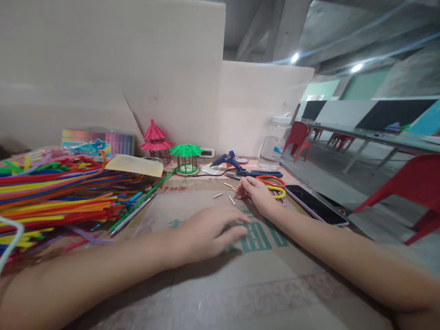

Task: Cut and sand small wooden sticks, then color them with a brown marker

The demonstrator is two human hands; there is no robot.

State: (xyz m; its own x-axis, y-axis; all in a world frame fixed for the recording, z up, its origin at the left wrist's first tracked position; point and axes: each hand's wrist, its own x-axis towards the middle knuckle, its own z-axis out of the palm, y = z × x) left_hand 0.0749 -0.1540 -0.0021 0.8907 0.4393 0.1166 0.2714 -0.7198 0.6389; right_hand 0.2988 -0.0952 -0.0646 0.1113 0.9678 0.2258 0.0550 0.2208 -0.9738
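My left hand [206, 233] lies flat on the cardboard sheet [261, 293], fingers stretched out and holding nothing. My right hand [257, 191] rests farther back with its fingers curled down, fingertips pressed to the cardboard beside several short white stick pieces [232, 200]. What, if anything, the fingers pinch is hidden. Red and yellow loops [277, 185] lie just behind that hand.
A big heap of coloured pipe cleaners [51, 192] fills the left side. A pink pagoda model [155, 140] and a green one [186, 158] stand at the back wall, with a blue glue gun [227, 160], a plastic jar [273, 146] and a phone [316, 205] to the right.
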